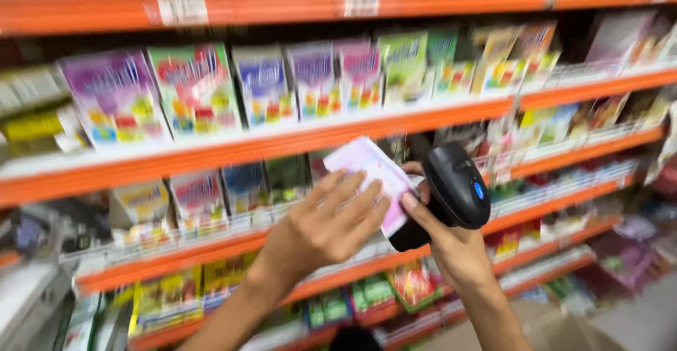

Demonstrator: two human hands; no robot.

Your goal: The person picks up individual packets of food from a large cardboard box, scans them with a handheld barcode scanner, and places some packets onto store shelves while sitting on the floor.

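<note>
Two hands, left grip (321, 228) grasping pink packet (372, 175), right grip (451, 242) grasping scanner (455, 189), before orange shelves (282, 146).

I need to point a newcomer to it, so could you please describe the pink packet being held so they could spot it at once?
Start at the orange shelves full of colourful packets. In front of them, at mid-height, the left hand holds a pale pink packet beside the black handheld scanner in the right hand. Unlike the shelved packets, it is lifted clear and tilted.
</note>
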